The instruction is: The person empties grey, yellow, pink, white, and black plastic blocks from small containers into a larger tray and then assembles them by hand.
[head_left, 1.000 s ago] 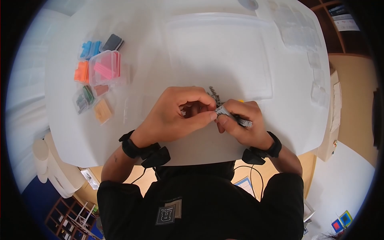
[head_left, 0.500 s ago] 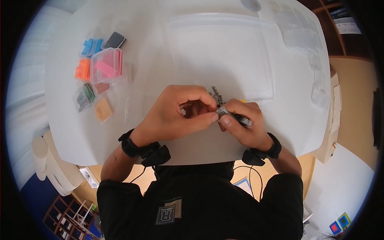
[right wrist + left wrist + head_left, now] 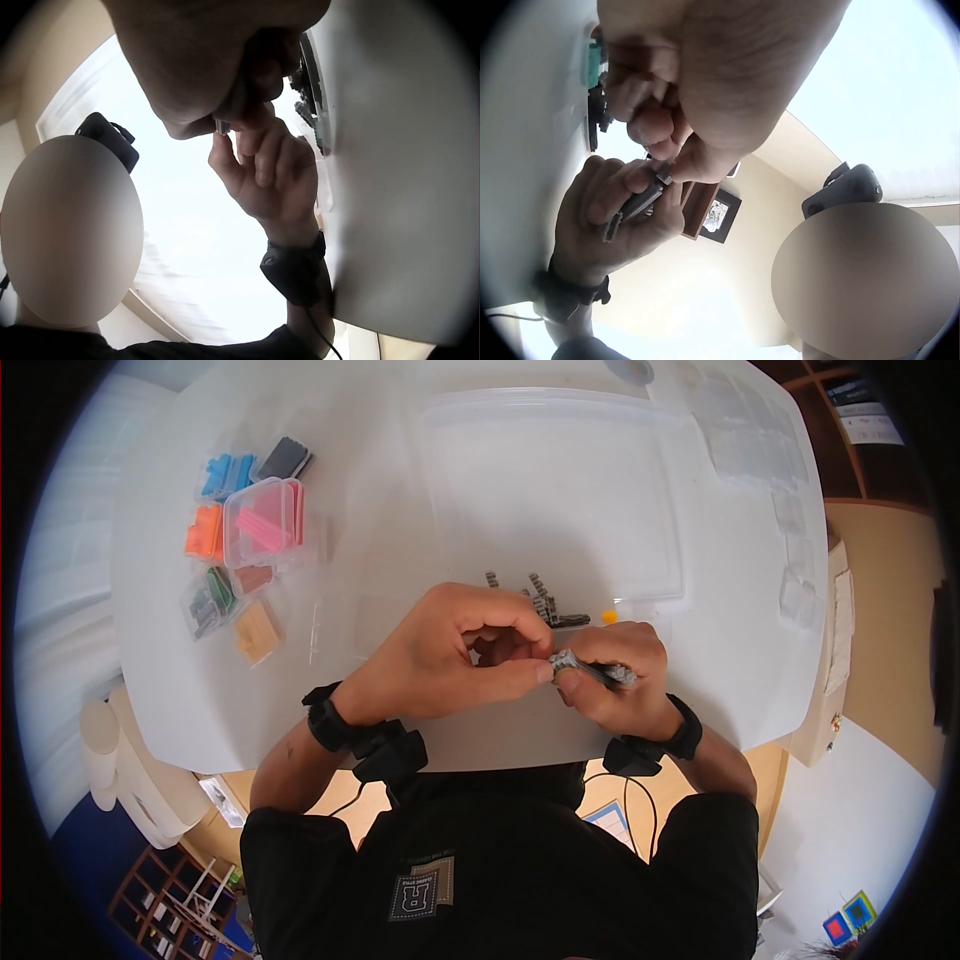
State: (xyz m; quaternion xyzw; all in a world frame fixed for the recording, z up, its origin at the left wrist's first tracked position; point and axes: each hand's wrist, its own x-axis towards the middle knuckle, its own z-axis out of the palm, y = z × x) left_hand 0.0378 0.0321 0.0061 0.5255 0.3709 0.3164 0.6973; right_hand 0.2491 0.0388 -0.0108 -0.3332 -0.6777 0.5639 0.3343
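Observation:
My right hand point(image 3: 630, 660) holds a slim grey toy-brick piece point(image 3: 622, 675), its fingers curled round it and the thumb along its near end. At that end, the thumb and index finger of my left hand point(image 3: 440, 655) pinch the tip. In the left wrist view the grey piece point(image 3: 639, 201) lies slanted across the right palm, one end at the left fingertips. Just beyond the hands, several studded grey pieces point(image 3: 542, 603) lie on the white table, with a small yellow piece point(image 3: 609, 617) to their right.
Small clear boxes at the left hold blue point(image 3: 228, 476), black point(image 3: 285, 461), pink point(image 3: 265, 530), orange point(image 3: 205, 532), green point(image 3: 220, 592) and tan pieces point(image 3: 257, 635). A large clear tray point(image 3: 550, 395) lies ahead. More clear containers point(image 3: 745, 435) stand at the far right.
Both hands have shifted slightly to the right and nearer the body, still together at the grey piece. More of the grey pieces on the table and the yellow one now show.

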